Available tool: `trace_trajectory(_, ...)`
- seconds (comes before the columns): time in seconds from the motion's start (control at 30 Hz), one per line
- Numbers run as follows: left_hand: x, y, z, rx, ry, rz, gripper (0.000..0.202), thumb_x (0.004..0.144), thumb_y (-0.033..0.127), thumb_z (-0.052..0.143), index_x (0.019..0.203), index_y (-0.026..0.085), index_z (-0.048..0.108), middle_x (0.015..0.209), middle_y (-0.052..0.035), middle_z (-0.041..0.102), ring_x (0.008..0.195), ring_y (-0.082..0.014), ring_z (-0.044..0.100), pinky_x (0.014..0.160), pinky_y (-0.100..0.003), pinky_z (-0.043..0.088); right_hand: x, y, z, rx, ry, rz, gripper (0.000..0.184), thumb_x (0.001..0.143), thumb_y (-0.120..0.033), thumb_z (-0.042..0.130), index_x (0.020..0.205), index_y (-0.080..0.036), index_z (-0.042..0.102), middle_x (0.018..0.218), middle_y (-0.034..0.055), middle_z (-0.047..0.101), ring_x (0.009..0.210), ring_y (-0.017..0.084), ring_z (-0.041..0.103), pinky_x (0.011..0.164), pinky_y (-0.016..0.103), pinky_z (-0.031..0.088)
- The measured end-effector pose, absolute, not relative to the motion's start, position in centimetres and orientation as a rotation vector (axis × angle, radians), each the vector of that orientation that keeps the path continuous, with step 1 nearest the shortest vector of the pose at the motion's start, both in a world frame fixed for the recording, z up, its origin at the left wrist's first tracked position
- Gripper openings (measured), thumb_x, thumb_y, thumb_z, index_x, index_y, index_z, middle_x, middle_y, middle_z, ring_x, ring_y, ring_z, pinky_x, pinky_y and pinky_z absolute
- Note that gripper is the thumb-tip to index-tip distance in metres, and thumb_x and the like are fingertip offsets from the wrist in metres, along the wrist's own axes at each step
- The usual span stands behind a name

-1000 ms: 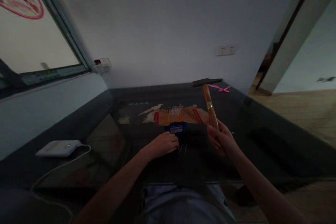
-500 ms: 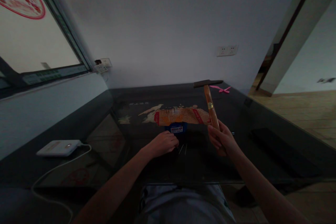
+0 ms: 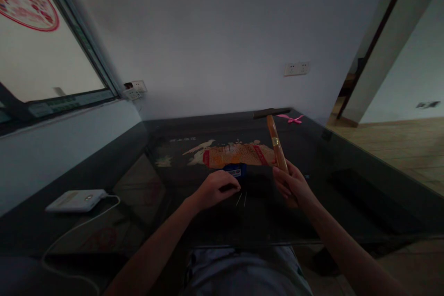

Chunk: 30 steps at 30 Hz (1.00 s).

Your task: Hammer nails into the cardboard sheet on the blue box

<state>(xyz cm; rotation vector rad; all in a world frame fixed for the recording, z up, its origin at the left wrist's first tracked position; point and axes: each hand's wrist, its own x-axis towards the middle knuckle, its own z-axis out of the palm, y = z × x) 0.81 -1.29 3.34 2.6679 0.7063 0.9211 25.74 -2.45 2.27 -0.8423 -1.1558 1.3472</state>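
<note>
My right hand (image 3: 293, 182) is closed around the wooden handle of a hammer (image 3: 276, 141), held upright with its dark metal head at the top. My left hand (image 3: 218, 188) is over the table, thumb and fingertips pressed together; whatever they may hold is too small to make out. Two thin nail-like pins (image 3: 242, 199) lie just right of its fingertips. Behind that hand is a small blue box (image 3: 237, 169) with a white label, partly covered by the hand. Beyond it lies a long tan piece with red bands (image 3: 236, 155), with several thin dark marks near its far edge.
The dark glossy table (image 3: 194, 222) meets the wall at the back. A white power bank (image 3: 76, 200) with a cable lies on the left. A pink ribbon (image 3: 294, 120) is at the back right, and a dark flat object (image 3: 367, 199) lies at the right.
My left hand has arched, its fingertips shifting slightly right, and a gap now shows between thumb and fingers. The right hand keeps the hammer upright. The view has shifted a little.
</note>
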Motion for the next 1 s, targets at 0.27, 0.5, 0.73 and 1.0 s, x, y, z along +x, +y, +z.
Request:
trace_trajectory(0.27, 1.2, 3.5, 7.3, 2.464, 1.029, 1.308, 0.011, 0.077, 0.029, 0.061, 0.077, 0.017, 0.061, 0.076, -0.001, 0.065, 0.073, -0.0128, 0.06, 0.072, -0.025, 0.046, 25.7, -2.3, 2.0, -0.818, -1.16, 1.366, 0.028, 0.075, -0.035, 0.062, 0.09, -0.021, 0.043, 0.043, -0.014, 0.037, 0.025, 0.001, 0.025, 0.023, 0.012, 0.025)
trace_trajectory(0.5, 2.7, 9.6, 6.7, 2.276, 1.23, 1.484, 0.009, 0.075, 0.023, 0.061, 0.076, 0.015, 0.057, 0.074, -0.0011, 0.062, 0.072, -0.0126, 0.06, 0.07, -0.024, 0.046, 25.7, -2.4, 2.1, -0.819, -1.218, 1.365, 0.028, 0.076, -0.036, 0.061, 0.089, -0.022, 0.041, 0.042, -0.0141, 0.035, 0.025, 0.002, 0.024, 0.024, 0.013, 0.026)
trace_trajectory(0.73, 2.7, 9.5, 5.4, 2.282, 1.254, 1.353, 0.008, 0.075, 0.023, 0.059, 0.077, 0.016, 0.057, 0.074, -0.0007, 0.062, 0.071, -0.0121, 0.059, 0.07, -0.024, 0.046, 25.4, -2.5, 1.9, -0.852, -1.235, 1.382, 0.031, 0.075, -0.037, 0.061, 0.092, -0.022, 0.04, 0.045, -0.0133, 0.037, 0.026, 0.002, 0.025, 0.024, 0.013, 0.025)
trace_trajectory(1.0, 2.3, 9.5, 4.8, 2.323, 1.231, 1.297, 0.007, 0.075, 0.022, 0.057, 0.078, 0.015, 0.058, 0.076, -0.0011, 0.062, 0.07, -0.0122, 0.058, 0.069, -0.025, 0.046, 25.5, -2.5, 1.8, -0.854, -1.269, 1.384, 0.031, 0.076, -0.037, 0.06, 0.095, -0.022, 0.041, 0.042, -0.0145, 0.034, 0.025, 0.002, 0.024, 0.024, 0.013, 0.025)
